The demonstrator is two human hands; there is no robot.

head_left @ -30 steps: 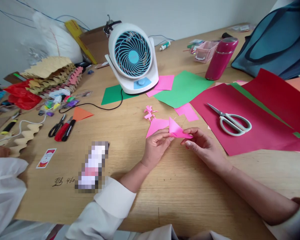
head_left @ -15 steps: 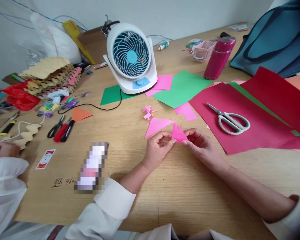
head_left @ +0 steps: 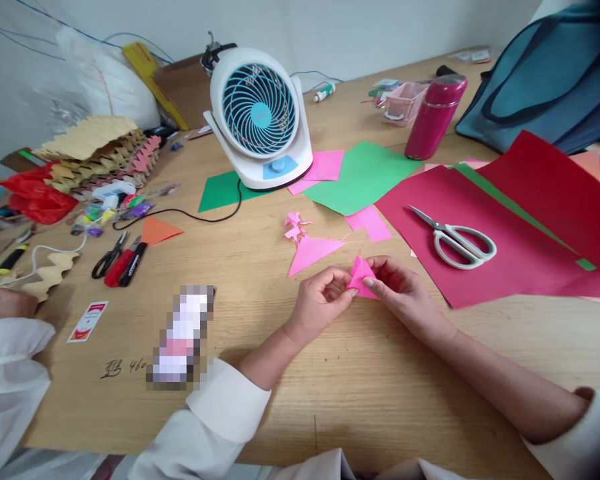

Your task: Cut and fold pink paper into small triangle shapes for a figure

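A small folded piece of pink paper is held between my two hands above the table. My left hand pinches its lower left corner between thumb and fingers. On the other side, my right hand presses its thumb on the front of the paper, with the fingers curled behind. Just beyond my left hand lies a pink paper triangle. Small cut or folded pink paper shapes sit behind that triangle.
White-handled scissors lie on dark red paper at right. A fan stands behind green paper. A phone, black scissors and cutters lie left. Another person's hand rests at far left.
The pink paper has turned and moved slightly right and down in my hands. My right thumb has shifted from its lower edge onto its front.
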